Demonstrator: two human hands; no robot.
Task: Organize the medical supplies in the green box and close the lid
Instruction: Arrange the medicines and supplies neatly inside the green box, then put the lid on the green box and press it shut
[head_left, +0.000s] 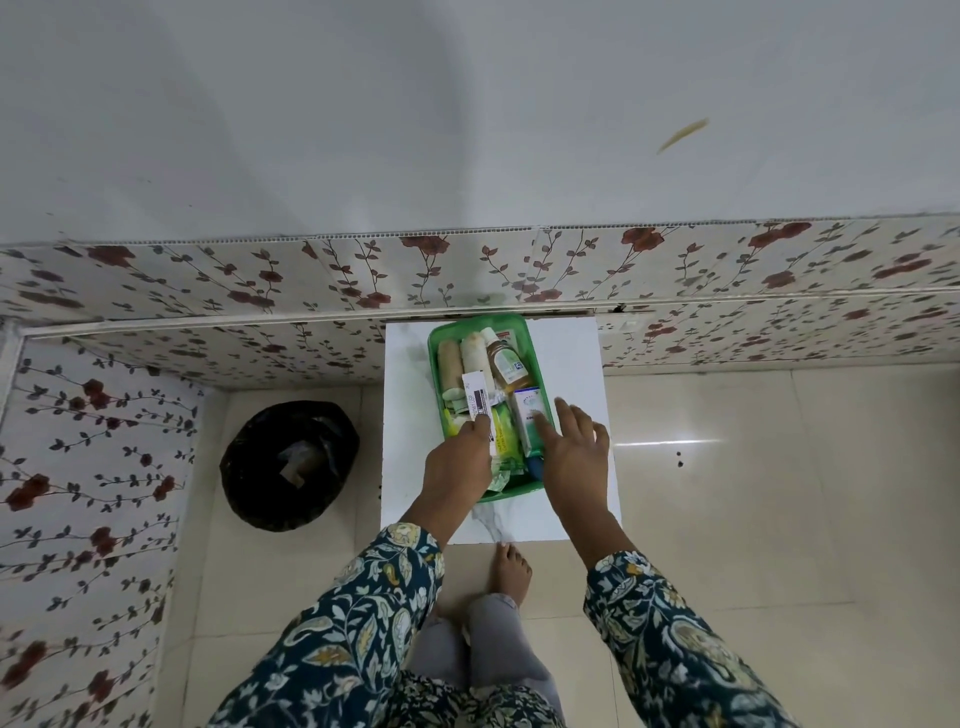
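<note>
Green plastic forms the open box (531, 347), which sits on a small white marble-patterned table (569, 364) against a wall panel printed with red flowers (260, 280). No lid is on the box. Inside it, at the far end, lie two pale bandage rolls (462, 358) side by side, with an amber bottle (506, 364) just beside them toward the right wall of the box. Nearer the person, a white carton (530, 415) lies by the right wall, and green packets (505, 439) lie at the middle.

Both hands reach into the box's near half, apart from each other. The left hand (460, 460) pinches the near end of a long white carton with a dark band (477, 397), which points toward the far end of the box over the left side. The right hand (574, 447) is spread with fingers extended and empty, over the right wall of the box and touching or nearly touching the white carton; I cannot tell which.

Left of the table, well apart from the box, a bin lined with a black bag (289, 465) stands on the cream floor tiles. Both arms wear dark floral sleeves (358, 623). A bare foot (510, 569) shows just past the table's near edge.
</note>
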